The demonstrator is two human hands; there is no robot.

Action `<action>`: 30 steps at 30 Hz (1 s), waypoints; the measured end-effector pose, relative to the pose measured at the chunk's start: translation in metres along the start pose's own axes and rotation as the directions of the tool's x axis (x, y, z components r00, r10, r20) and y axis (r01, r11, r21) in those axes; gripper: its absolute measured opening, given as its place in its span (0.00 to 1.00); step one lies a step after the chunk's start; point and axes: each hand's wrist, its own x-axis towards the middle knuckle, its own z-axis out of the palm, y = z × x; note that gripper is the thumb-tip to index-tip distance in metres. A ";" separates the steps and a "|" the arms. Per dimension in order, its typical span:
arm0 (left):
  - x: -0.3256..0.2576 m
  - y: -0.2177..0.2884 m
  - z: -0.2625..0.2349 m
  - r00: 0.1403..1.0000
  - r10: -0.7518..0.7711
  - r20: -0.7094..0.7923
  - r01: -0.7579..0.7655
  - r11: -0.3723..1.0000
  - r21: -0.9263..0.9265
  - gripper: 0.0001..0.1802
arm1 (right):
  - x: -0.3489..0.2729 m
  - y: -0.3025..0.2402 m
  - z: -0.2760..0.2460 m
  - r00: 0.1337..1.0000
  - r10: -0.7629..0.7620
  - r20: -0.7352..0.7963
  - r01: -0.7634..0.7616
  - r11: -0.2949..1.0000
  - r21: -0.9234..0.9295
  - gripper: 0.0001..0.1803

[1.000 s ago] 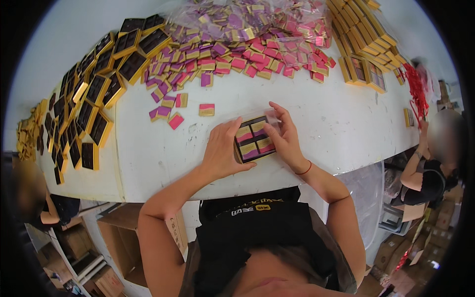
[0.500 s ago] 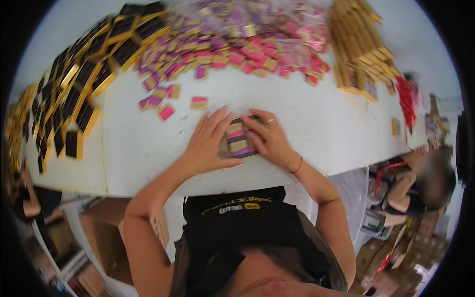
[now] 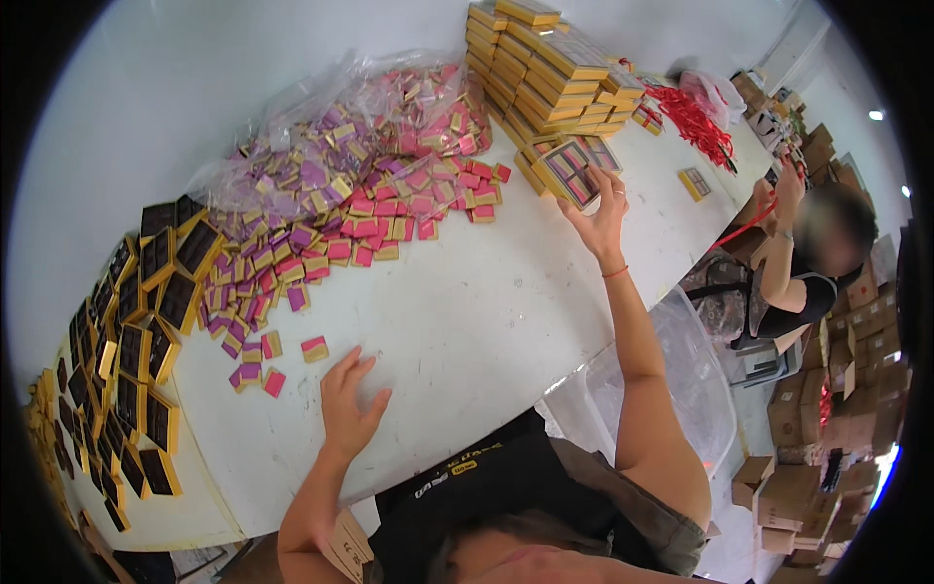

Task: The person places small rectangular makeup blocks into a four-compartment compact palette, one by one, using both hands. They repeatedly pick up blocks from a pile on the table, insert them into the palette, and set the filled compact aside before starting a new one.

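My right hand reaches out to the back right, its fingers closed on the edge of a gold-sided box. Pink and other coloured pieces show in the box's dark compartments. It is tilted against similar boxes at the foot of a stack of gold boxes; exactly where they touch is hard to tell. Over the white table, my left hand has its fingers apart and holds nothing. Nearest to it are a small pink-and-gold block and another pink block.
A heap of small purple, pink and gold blocks spreads under clear plastic bags. Open black-and-gold boxes pile up at left. Red ribbons and a single box lie at right. A co-worker handles red ribbon there.
My right hand has carried the box from in front of me to the stack at back right. My left hand has let go of it. The whole view has swung rightward.
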 end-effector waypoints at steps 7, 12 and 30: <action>-0.002 -0.004 0.004 0.999 0.041 -0.006 -0.041 0.999 0.036 0.26 | 0.030 0.052 0.040 0.999 -0.014 0.048 0.004 0.979 0.205 0.41; 0.000 -0.004 0.001 0.999 0.046 0.015 -0.047 0.997 0.061 0.26 | 0.046 0.052 0.055 0.997 0.002 0.075 -0.003 1.000 0.009 0.39; -0.002 -0.003 0.003 0.990 0.133 -0.037 -0.129 0.987 0.090 0.24 | 0.015 0.199 0.067 0.949 0.311 0.048 -0.314 0.947 0.064 0.43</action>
